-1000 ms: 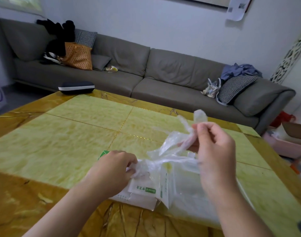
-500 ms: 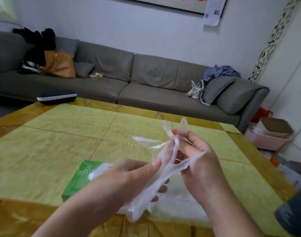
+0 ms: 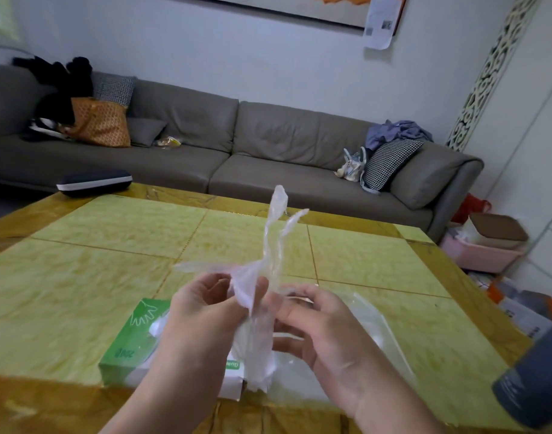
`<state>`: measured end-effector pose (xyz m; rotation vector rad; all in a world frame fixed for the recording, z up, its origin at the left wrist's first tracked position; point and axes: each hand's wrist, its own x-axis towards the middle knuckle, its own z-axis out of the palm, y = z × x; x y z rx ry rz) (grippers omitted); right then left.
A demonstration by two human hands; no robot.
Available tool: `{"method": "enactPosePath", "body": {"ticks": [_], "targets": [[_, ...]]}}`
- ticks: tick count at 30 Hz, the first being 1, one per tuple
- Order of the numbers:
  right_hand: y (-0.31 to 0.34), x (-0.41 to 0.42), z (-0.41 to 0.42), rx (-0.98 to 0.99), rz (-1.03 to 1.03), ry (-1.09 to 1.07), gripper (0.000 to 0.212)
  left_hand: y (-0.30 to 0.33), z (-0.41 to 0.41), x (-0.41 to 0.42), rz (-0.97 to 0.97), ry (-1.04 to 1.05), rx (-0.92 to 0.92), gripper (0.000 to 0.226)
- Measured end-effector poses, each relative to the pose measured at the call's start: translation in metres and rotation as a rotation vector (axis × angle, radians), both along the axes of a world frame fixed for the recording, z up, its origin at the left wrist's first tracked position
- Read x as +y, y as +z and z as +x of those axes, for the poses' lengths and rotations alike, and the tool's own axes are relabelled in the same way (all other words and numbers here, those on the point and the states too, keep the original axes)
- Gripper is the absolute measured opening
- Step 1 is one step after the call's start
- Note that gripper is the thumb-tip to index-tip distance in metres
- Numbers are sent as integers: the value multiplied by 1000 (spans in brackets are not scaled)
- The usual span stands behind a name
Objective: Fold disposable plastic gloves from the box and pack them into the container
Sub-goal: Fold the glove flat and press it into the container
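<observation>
A clear plastic glove (image 3: 270, 258) hangs crumpled between both hands above the table, its fingers sticking up and its cuff drooping down. My left hand (image 3: 205, 311) pinches the glove's middle with thumb and curled fingers. My right hand (image 3: 315, 324) holds the glove from the right with fingers bent around it. Below my left hand lies the green and white glove box (image 3: 129, 343), flat on the table. A clear plastic bag (image 3: 371, 330) lies on the table under my right hand.
The yellow-green tiled table (image 3: 80, 277) has a brown border. A dark case (image 3: 94, 182) sits at its far left corner. A dark grey cylinder (image 3: 534, 377) stands at the right edge. A grey sofa (image 3: 268, 151) runs behind; boxes clutter the floor at right.
Both hands have turned the glove upright, so its fingers now point up. My left hand shifted from stretching the glove to pinching its middle. The camera tilted up slightly.
</observation>
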<state>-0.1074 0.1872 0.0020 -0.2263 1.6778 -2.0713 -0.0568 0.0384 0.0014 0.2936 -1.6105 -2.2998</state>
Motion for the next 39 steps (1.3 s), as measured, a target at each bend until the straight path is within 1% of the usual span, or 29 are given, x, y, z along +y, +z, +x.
{"method": "enactPosePath", "body": {"ticks": [1,4,5,8,10,13,16,18,21,23,25,27,28,29,30,31,32,33,35,36,39], "targets": [[-3,-2,1,-6,17,-42,60,-1,0,-2,-13,-7,15,12],[-5,-6,1,37,38,-92,20,-3,1,-8,-75,-23,7,20],[-2,-5,1,58,26,-112,9,-5,1,-9,-95,-25,-4,24],[3,-1,-2,93,-23,-208,15,-7,0,-16,-82,61,-48,34],[5,0,-2,110,-50,-260,15,-6,-1,-19,-7,101,-56,35],[5,1,-2,109,-75,-282,15,-1,-1,-19,108,100,-37,32],[5,4,-3,83,-105,-289,18,-2,-1,-20,81,102,-18,27],[7,8,-6,64,-122,-297,21,-4,-2,-24,87,105,-19,30],[9,13,-8,46,-147,-294,22,-2,-2,-28,178,60,-13,27],[7,14,-9,56,-162,-294,20,-1,-1,-26,219,-22,-46,31],[6,12,-10,79,-160,-316,17,-3,1,-21,138,-144,-128,34],[6,12,-11,93,-157,-331,9,-6,3,-14,0,-221,-148,22],[8,13,-11,76,-143,-286,13,-8,4,-12,-71,-204,-127,14],[10,14,-10,41,-110,-199,29,-8,4,-11,-128,-157,-92,8],[12,15,-8,-4,-61,-99,41,-9,4,-10,-167,-101,-50,8],[14,16,-6,-33,-9,-16,43,-9,4,-10,-189,-55,-2,10],[14,17,-4,-26,45,33,38,-9,4,-10,-194,-22,43,15],[13,18,-4,7,93,42,28,-9,3,-10,-186,-3,75,20],[12,20,-5,87,134,-23,6,-8,3,-12,-147,5,111,29],[12,22,-6,116,125,-54,3,-7,3,-13,-124,1,122,31],[13,27,-11,154,69,-107,6,-3,4,-17,-80,-34,125,34]]}}
